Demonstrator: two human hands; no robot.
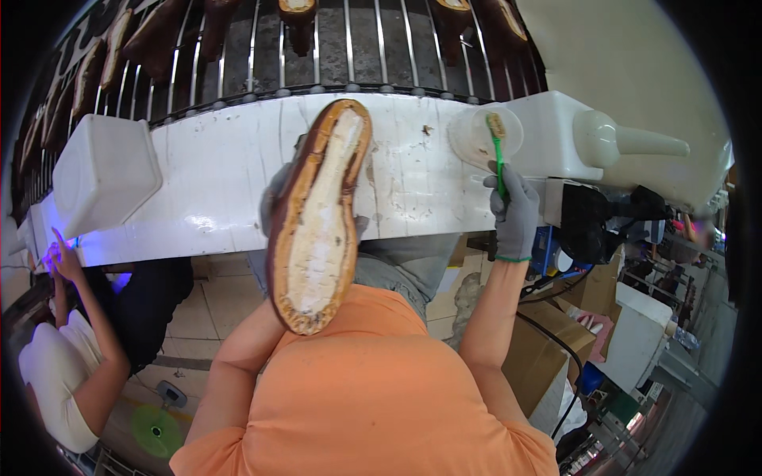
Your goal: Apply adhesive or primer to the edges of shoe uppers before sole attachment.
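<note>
My left hand (275, 202), in a grey glove, is closed around a brown shoe (321, 222) whose underside faces up. This underside has a pale centre and a tan border, with no outsole on it. Most of the left hand is hidden behind the shoe. In my gloved right hand (517, 210) is a green-handled brush (498, 147), shaped like a toothbrush. Its bristle head is over a round whitish dish (468, 141) on the white bench (405, 190). Shoe and brush are well apart.
A roller conveyor (349, 47) with several shoes on it runs along the bench's far edge. White plastic containers (107, 174) stand at both bench ends; a nozzle bottle (627, 141) is at right. Another person's arm (99, 317) is at left. Cardboard boxes (548, 349) lie right.
</note>
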